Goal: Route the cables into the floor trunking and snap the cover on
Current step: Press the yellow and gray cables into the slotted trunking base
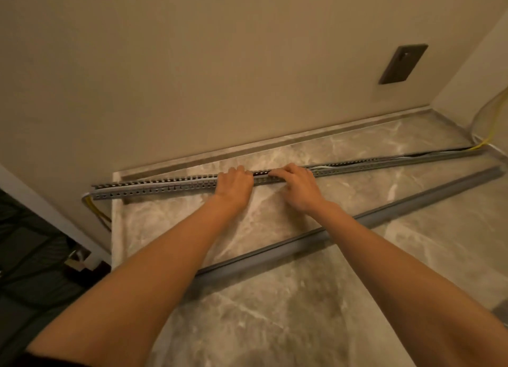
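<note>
- A grey slotted floor trunking (pixel 165 191) lies on the marble-patterned floor tile (pixel 275 298), close to the base of a beige wall (pixel 192 64). Its long axis runs from near left to far right, nearly parallel to the wall.
- Both hands rest side by side on the middle of the trunking, palms down, arms reaching in from the near edge.
- The left hand (pixel 233 183) sits just left of centre, fingers curled over the top edge of the channel, pressing rather than gripping.
- The right hand (pixel 295 186) sits just beside it on the right, fingers also bent over the open top; whether they pinch a cable cannot be told.
- The cables (pixel 343 165), white and dark, lie inside the channel and show to the right of the hands. They leave the far right end, where a yellow cable (pixel 492 124) climbs the side wall. More cable, one strand yellow, droops from the left end.
- The trunking cover (pixel 357 221), a long plain grey strip with a smooth matte face, lies on the tile nearer the person, well apart from the channel and angled a little away from it. The right arm crosses over it, so the right hand seems the nearer one to fetch it.
- The channel walls are comb-like, with narrow slots and small holes.
- A dark rectangular wall plate (pixel 402 63) is on the wall at far right.
</note>
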`<action>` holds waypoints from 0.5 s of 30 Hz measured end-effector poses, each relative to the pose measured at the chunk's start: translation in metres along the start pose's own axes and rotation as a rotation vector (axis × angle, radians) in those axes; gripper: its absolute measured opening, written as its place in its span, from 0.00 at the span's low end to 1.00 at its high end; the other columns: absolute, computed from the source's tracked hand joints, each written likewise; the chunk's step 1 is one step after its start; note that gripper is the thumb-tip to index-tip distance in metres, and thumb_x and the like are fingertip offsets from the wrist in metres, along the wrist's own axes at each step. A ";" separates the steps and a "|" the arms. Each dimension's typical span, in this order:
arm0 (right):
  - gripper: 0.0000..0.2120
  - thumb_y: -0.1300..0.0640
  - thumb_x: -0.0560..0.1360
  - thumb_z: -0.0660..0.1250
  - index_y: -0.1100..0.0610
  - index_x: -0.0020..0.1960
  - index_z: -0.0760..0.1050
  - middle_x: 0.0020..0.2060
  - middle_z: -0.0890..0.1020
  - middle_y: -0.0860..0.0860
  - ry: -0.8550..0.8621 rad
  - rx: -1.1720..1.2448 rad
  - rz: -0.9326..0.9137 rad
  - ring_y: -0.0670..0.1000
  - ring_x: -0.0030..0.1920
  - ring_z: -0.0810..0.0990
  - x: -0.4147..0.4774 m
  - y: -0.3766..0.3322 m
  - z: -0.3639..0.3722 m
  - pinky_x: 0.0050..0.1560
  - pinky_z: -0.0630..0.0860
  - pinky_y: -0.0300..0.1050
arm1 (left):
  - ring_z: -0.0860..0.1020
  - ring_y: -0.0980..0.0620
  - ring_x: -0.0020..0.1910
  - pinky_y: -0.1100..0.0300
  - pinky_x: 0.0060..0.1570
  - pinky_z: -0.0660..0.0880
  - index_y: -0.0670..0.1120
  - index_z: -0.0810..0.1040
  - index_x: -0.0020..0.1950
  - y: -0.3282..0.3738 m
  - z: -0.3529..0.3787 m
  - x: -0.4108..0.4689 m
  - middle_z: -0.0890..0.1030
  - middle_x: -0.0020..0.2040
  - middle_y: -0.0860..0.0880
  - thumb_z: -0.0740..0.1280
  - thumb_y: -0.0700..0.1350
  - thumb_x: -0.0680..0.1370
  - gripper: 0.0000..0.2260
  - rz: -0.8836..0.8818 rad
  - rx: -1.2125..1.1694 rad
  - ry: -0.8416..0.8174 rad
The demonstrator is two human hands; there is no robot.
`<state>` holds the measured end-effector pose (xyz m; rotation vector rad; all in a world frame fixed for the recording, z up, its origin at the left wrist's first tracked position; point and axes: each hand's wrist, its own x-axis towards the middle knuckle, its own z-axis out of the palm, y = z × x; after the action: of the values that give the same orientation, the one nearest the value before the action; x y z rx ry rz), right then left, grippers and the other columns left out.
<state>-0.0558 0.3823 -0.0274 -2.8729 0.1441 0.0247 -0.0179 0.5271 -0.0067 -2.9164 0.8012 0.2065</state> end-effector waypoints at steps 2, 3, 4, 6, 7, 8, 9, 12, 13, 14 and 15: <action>0.24 0.66 0.73 0.60 0.56 0.68 0.67 0.63 0.72 0.58 -0.032 -0.004 -0.040 0.60 0.65 0.69 0.004 0.023 -0.004 0.70 0.62 0.55 | 0.72 0.41 0.62 0.46 0.61 0.70 0.40 0.69 0.67 0.017 0.004 0.010 0.72 0.64 0.40 0.58 0.38 0.80 0.15 -0.090 0.007 -0.007; 0.23 0.66 0.73 0.60 0.58 0.67 0.67 0.62 0.73 0.59 -0.012 0.010 -0.038 0.60 0.64 0.70 0.006 0.033 -0.006 0.69 0.63 0.54 | 0.72 0.41 0.62 0.46 0.61 0.70 0.40 0.69 0.66 0.022 0.006 0.014 0.72 0.64 0.40 0.58 0.38 0.80 0.15 -0.132 0.017 -0.008; 0.21 0.65 0.73 0.60 0.60 0.66 0.68 0.62 0.74 0.59 0.023 0.016 -0.031 0.61 0.63 0.70 0.007 0.044 -0.009 0.68 0.64 0.53 | 0.73 0.41 0.62 0.46 0.61 0.70 0.40 0.69 0.66 0.029 0.006 0.018 0.72 0.64 0.41 0.58 0.38 0.80 0.15 -0.172 0.028 -0.020; 0.21 0.66 0.72 0.60 0.61 0.65 0.69 0.61 0.76 0.59 0.105 -0.016 -0.030 0.60 0.63 0.71 0.008 0.064 -0.016 0.67 0.63 0.52 | 0.73 0.41 0.63 0.47 0.63 0.70 0.40 0.70 0.67 0.038 0.003 0.024 0.72 0.64 0.41 0.59 0.38 0.80 0.15 -0.248 0.071 -0.058; 0.21 0.67 0.72 0.59 0.61 0.65 0.70 0.61 0.77 0.59 0.126 -0.030 -0.044 0.60 0.63 0.71 0.007 0.074 -0.019 0.67 0.63 0.51 | 0.73 0.42 0.63 0.47 0.63 0.70 0.41 0.70 0.66 0.044 0.000 0.027 0.73 0.64 0.41 0.60 0.39 0.79 0.15 -0.283 0.100 -0.079; 0.20 0.68 0.72 0.59 0.62 0.64 0.70 0.61 0.77 0.59 0.134 -0.032 -0.072 0.60 0.62 0.72 0.006 0.082 -0.021 0.67 0.63 0.51 | 0.74 0.42 0.63 0.48 0.63 0.71 0.41 0.71 0.66 0.050 -0.003 0.029 0.74 0.63 0.42 0.61 0.39 0.79 0.15 -0.308 0.118 -0.091; 0.20 0.68 0.72 0.58 0.63 0.64 0.71 0.60 0.77 0.60 0.137 -0.016 -0.103 0.60 0.61 0.73 0.005 0.088 -0.021 0.65 0.65 0.51 | 0.75 0.43 0.62 0.49 0.62 0.72 0.42 0.72 0.66 0.057 -0.007 0.031 0.75 0.63 0.43 0.61 0.39 0.79 0.15 -0.317 0.123 -0.089; 0.18 0.69 0.73 0.58 0.64 0.62 0.72 0.59 0.76 0.60 0.134 0.049 -0.115 0.60 0.59 0.74 0.005 0.098 -0.025 0.63 0.68 0.50 | 0.76 0.43 0.61 0.51 0.59 0.74 0.42 0.74 0.64 0.080 -0.017 0.039 0.77 0.62 0.43 0.61 0.36 0.79 0.13 -0.266 0.063 -0.025; 0.19 0.69 0.73 0.58 0.64 0.62 0.72 0.59 0.76 0.59 0.115 0.038 -0.115 0.59 0.59 0.73 0.006 0.100 -0.027 0.63 0.67 0.49 | 0.76 0.42 0.61 0.51 0.58 0.73 0.41 0.73 0.63 0.089 -0.019 0.041 0.77 0.62 0.42 0.61 0.35 0.79 0.13 -0.239 0.036 -0.008; 0.19 0.68 0.72 0.58 0.63 0.62 0.72 0.59 0.77 0.59 0.093 0.024 -0.120 0.59 0.59 0.73 0.008 0.104 -0.028 0.63 0.66 0.48 | 0.76 0.42 0.61 0.51 0.59 0.73 0.40 0.73 0.63 0.098 -0.020 0.044 0.76 0.62 0.41 0.60 0.35 0.79 0.13 -0.218 0.017 -0.003; 0.19 0.68 0.72 0.58 0.63 0.62 0.73 0.59 0.77 0.58 0.075 0.017 -0.125 0.59 0.59 0.74 0.009 0.106 -0.030 0.63 0.66 0.48 | 0.75 0.42 0.62 0.50 0.60 0.72 0.39 0.72 0.64 0.106 -0.020 0.046 0.75 0.62 0.41 0.60 0.35 0.79 0.13 -0.209 -0.002 -0.009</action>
<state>-0.0576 0.2720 -0.0268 -2.8611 -0.0213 -0.1074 -0.0315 0.4103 -0.0013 -2.9704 0.4902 0.2002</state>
